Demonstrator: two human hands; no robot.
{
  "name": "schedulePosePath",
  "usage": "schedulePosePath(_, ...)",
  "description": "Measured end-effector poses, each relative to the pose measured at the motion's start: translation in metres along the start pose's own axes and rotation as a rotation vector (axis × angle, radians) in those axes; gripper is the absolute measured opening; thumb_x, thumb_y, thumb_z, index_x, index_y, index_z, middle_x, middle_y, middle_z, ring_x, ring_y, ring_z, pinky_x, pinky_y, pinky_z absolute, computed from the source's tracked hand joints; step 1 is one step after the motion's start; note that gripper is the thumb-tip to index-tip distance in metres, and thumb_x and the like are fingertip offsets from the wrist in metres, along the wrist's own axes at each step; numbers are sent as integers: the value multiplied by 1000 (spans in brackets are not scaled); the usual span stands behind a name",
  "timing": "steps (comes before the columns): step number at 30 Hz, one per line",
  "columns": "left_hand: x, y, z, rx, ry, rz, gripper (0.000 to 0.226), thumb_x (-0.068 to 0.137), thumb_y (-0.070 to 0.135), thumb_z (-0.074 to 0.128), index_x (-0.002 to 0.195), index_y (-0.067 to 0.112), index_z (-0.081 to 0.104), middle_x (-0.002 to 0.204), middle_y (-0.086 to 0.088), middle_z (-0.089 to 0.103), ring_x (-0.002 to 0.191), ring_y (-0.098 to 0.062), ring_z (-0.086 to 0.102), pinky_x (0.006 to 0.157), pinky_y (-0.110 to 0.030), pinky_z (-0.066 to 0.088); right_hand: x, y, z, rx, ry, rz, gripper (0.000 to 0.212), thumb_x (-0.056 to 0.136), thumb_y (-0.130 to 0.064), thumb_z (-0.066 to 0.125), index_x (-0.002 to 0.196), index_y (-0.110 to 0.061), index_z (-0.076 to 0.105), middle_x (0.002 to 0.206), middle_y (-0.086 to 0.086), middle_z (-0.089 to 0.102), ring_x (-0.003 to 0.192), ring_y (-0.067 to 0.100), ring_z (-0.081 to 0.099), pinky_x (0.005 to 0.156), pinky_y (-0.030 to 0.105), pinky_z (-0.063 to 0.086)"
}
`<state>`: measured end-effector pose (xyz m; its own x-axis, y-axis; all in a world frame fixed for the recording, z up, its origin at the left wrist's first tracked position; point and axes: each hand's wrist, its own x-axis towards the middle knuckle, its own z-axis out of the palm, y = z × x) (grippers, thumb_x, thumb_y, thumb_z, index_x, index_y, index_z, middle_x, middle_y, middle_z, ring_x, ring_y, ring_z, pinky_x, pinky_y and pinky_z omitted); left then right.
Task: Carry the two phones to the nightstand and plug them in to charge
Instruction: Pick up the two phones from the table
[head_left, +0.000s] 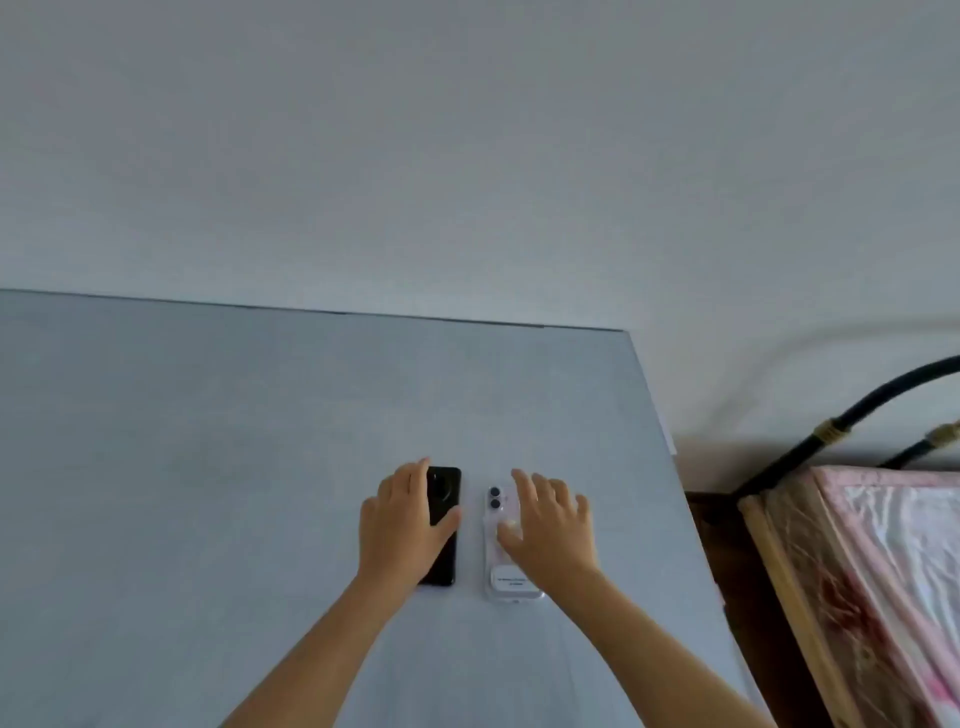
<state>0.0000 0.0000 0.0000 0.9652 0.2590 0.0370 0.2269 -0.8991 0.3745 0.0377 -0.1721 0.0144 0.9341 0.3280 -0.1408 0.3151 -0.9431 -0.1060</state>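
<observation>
While the black phone (445, 525) and the pale phone (506, 545) lie face down side by side near the desk's (208, 467) right edge, the left hand (402, 525) rests on the black one, fingers loosely spread; the right hand (550, 530) hovers open over the pale one, grasping nothing.

A pale grey-blue table (208, 467) fills the lower left of your view, its far edge meeting a plain wall and its right edge running down toward you. Two phones lie on it side by side, backs up, near that right edge: a black phone (445, 525) on the left and a pale phone in a clear case (501, 551) just beside it, apart.
</observation>
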Motion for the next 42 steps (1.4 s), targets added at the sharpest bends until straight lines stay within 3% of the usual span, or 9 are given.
schedulePosePath(6,-10,-10,47,25,-319,-192,91,78,72,46,149,39,-1,160,-12,1,146,-36,5,110,-56,23,2,-9,44,-2,-275,164,99,80,-77,38,153,-22,1,159,14,12,144,31,19,112,54,23)
schedulePosePath(10,-5,-10,55,46,-313,-213,91,75,71,50,148,40,4,157,-13,12,144,-33,13,106,-56,29,7,-18,52,17,-288,210,103,78,-77,40,153,-21,-3,159,20,5,143,34,21,109,49,31)
schedulePosePath(15,4,-1,62,30,-287,-252,92,76,63,57,149,34,8,156,-18,11,145,-31,13,101,-44,37,14,-25,58,51,-273,281,98,81,-70,46,153,-19,1,158,23,4,139,32,25,101,40,41)
schedulePosePath(21,1,-3,66,0,-212,-268,84,80,52,58,149,30,15,155,-15,16,142,-28,23,91,-35,46,21,-26,59,92,-306,349,103,79,-65,56,152,-17,2,156,20,4,141,31,17,94,46,50)
schedulePosePath(24,4,-5,63,-44,-167,-276,76,82,41,60,147,29,22,148,-12,30,130,-27,41,83,-33,49,24,-26,58,126,-263,358,89,84,-53,59,150,-18,12,154,20,13,134,32,27,86,36,52)
schedulePosePath(28,9,-4,54,-111,-158,-308,74,75,34,68,140,26,35,126,-6,51,105,-25,55,74,-31,46,22,-25,57,142,-229,356,75,85,-43,58,146,-19,21,148,17,25,122,31,37,72,27,43)
schedulePosePath(34,15,-8,48,-15,-177,-259,79,66,37,69,136,23,34,115,-3,54,99,-24,52,63,-28,38,23,-18,49,184,-211,359,65,74,-40,69,130,-22,39,122,6,43,109,27,42,60,27,37)
schedulePosePath(42,20,-5,47,-45,-137,-290,73,59,37,68,122,17,37,113,-1,51,87,-19,37,59,-27,38,25,-7,45,220,-187,377,78,65,-47,71,129,-19,36,118,5,44,110,26,42,65,28,39)
